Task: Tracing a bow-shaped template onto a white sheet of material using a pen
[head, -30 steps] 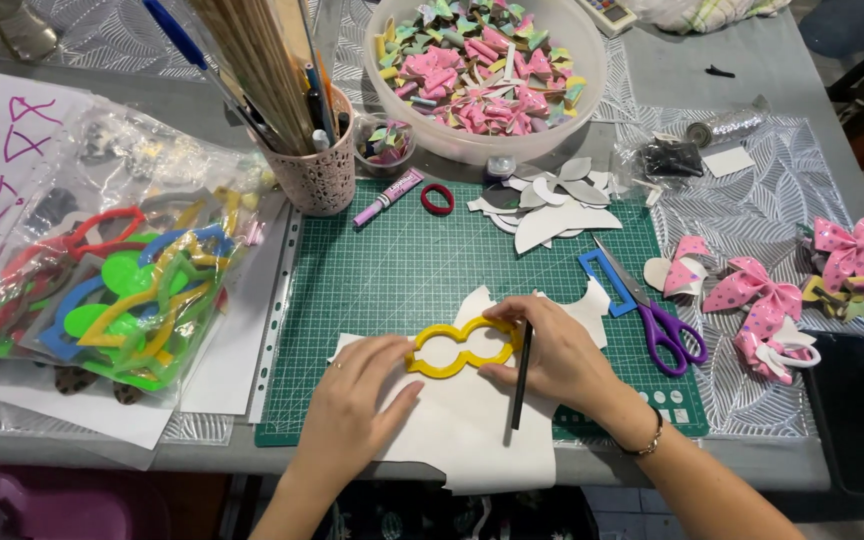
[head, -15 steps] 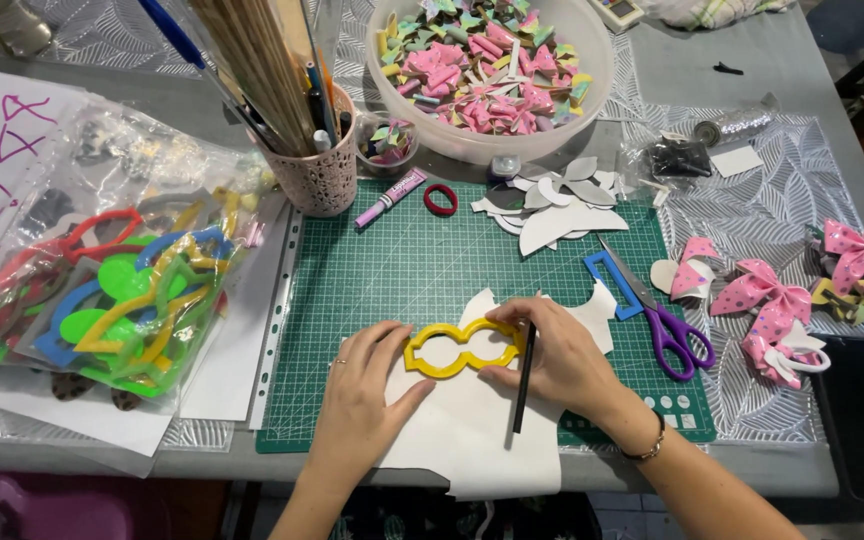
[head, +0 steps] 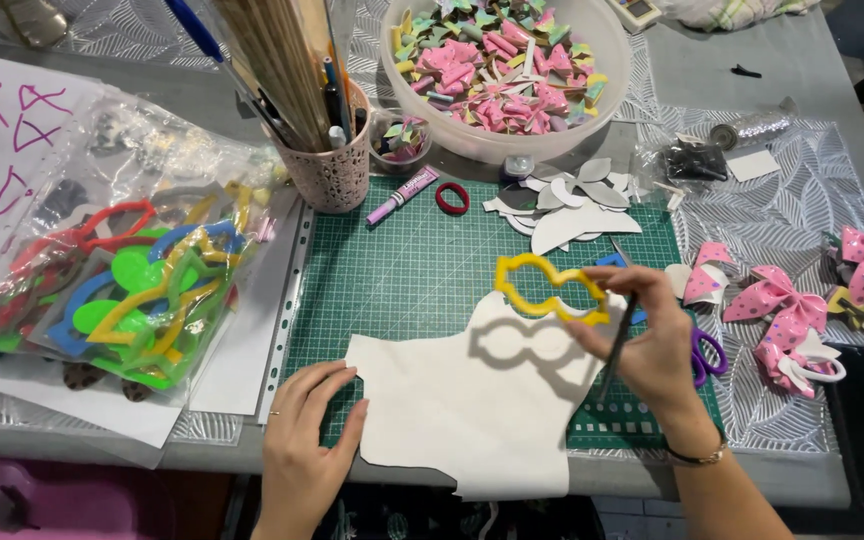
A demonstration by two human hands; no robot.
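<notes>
1. The right hand (head: 652, 345) pinches a yellow template (head: 550, 288) and a pencil (head: 617, 340), lifted above the white sheet (head: 472, 400).
2. The template's long axis runs left to right, extending left from the grip.
3. The left hand (head: 307, 445), fingers spread, presses the sheet's left edge on the green mat (head: 402, 270).

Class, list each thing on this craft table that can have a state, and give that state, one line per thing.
Yellow plastic bow-shaped template: lifted off the sheet, held by the right hand.
White cut sheet: flat on the green cutting mat, pressed by the left hand.
Dark pencil: in the right hand.
Purple-handled scissors: lying on the mat, mostly hidden.
Round white bowl: full of bows.
</notes>
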